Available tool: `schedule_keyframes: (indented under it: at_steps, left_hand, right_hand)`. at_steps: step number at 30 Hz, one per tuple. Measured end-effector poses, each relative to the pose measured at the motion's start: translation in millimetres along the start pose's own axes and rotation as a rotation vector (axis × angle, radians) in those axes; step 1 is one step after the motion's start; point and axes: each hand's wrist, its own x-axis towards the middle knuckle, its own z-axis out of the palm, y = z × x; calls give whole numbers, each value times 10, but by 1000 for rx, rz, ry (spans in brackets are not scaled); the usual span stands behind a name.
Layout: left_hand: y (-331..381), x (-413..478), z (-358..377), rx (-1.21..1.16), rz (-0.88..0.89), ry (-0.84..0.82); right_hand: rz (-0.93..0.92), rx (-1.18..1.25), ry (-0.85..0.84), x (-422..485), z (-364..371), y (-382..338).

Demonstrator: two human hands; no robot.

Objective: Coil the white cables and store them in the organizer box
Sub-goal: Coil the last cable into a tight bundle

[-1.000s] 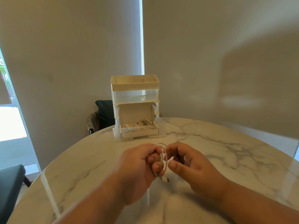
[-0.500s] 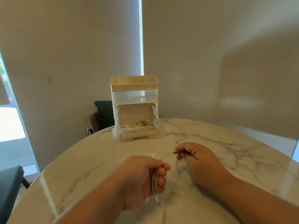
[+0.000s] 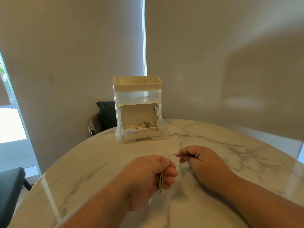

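Marble desk (image 3: 92, 162): white stone with grey veins, glossy, rounded edge; it carries the items listed below.
Left hand (image 3: 148, 175): yours, near the middle of the desk; fingers curled round a small bundle of cable loops (image 3: 161, 181), which show edge-on below your thumb.
Right hand (image 3: 202, 160): yours, just to the right of the left and apart from it; thumb and fingertips pinch the same cable.
White cable (image 3: 185, 139): one short span runs from the left hand's bundle to the right hand's pinch; past the pinch it lies loose on the desk, curving away toward the far right.
Organizer box (image 3: 137, 96): far side of the desk, centre; cream divided tray on top, clear tiers beneath.
Carton (image 3: 141, 135): at the foot of the organizer box, lid raised; holds coiled cables (image 3: 148, 125).
Chair (image 3: 105, 112): dark, behind the desk, left of the organizer box.
Seat (image 3: 9, 186): dark, at the lower left edge.
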Motion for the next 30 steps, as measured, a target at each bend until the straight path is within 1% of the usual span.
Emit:
schedule_keyframes:
  at_steps: [3,6,8,11,15,17,22,26,27,30]
  left_hand:
    - [46,23,-12,-95,131,24]
    - [74,51,-26,-216,214,30]
    - [91,49,-25,-304,251,26]
    - [118,43,-47,-445,281,18]
    - [88,103,-116,-547,279,100]
    - [87,121,-131,-538,285,143]
    - [104,151,-162,-537,291,206]
    - [104,149,-143,-554,300,222]
    - [98,149,-137,-555,303,232]
    - [72,147,-132,-533,305,262]
  right_hand:
    - [55,27,-105,-40,12,-94]
    - [61,62,-239,-97,50,-211]
    - [33,43,-294,-133,69,-264]
    - [-45,-60,-362,-167,89,-339]
    - [-66,-4,-400,-190,137,-349]
    - [-70,15,-421,-203,169,-329]
    - [-91,-26,-472,-230,186,-359]
    - [-45,100,-436,-238,212,-350]
    - [-50,98,-423,-240,216,-342]
    - [-139,40,-421,-246,226,-356]
